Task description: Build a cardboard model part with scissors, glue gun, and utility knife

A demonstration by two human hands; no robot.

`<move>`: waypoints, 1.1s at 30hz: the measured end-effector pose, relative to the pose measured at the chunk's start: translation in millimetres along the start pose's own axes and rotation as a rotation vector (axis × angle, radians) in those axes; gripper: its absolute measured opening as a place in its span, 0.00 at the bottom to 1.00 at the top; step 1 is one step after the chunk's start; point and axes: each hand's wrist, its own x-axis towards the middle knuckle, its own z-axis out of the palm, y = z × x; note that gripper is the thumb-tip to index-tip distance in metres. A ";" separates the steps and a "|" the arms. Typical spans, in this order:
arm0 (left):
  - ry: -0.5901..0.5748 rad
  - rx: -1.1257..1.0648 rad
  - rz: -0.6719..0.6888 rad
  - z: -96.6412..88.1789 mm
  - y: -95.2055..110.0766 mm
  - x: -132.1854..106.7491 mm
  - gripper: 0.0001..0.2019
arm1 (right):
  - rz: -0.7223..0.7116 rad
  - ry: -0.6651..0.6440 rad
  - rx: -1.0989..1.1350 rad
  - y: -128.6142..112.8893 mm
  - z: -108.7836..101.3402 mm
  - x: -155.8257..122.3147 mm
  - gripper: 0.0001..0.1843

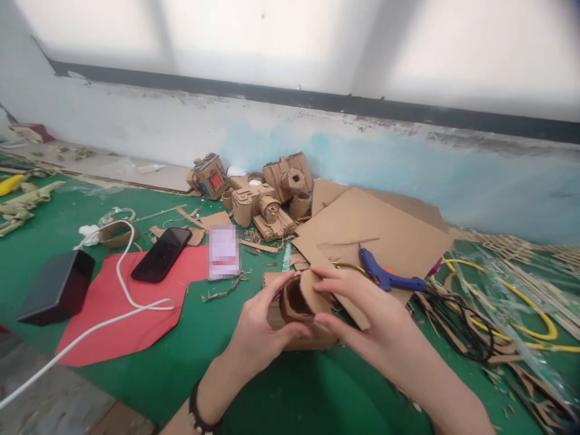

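Note:
My left hand [260,329] curls round a short cardboard tube [286,308], its thumb along the near side. The tube's dark hollow faces up. Beneath it lies a cardboard box-like body [315,341], partly covered by my hands. Between the thumb and fingers of my right hand [369,308] is a small rounded cardboard piece [312,293], tilted at the tube's right rim. Whether the piece touches the rim I cannot tell. Beyond my right hand, a blue glue gun [385,277] rests on cardboard sheets [362,220].
Several cardboard camera models [254,202] stand by the wall. To the left are a black phone [162,254] on red paper [122,320], a dark box [57,287] and a white cable [122,266]. Yellow tubing [539,314] and black cord [466,326] lie at right among scraps.

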 end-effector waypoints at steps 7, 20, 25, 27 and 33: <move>0.032 0.084 0.106 2.9 0.7 1.0 0.32 | -0.067 -0.043 -0.053 -7.7 10.2 3.7 0.11; 0.017 0.220 0.338 0.5 -8.0 0.6 0.41 | -0.070 -0.060 0.058 -8.2 5.6 1.0 0.14; -0.020 0.304 0.375 -1.0 -6.1 1.1 0.41 | -0.039 -0.078 0.096 -7.0 4.3 2.3 0.13; -0.033 0.348 0.383 -1.5 -6.1 0.2 0.41 | -0.013 -0.082 0.111 -7.7 5.8 2.4 0.12; -0.077 0.409 0.386 -2.0 -6.3 -2.9 0.42 | 0.067 -0.116 0.202 -6.7 7.3 4.3 0.08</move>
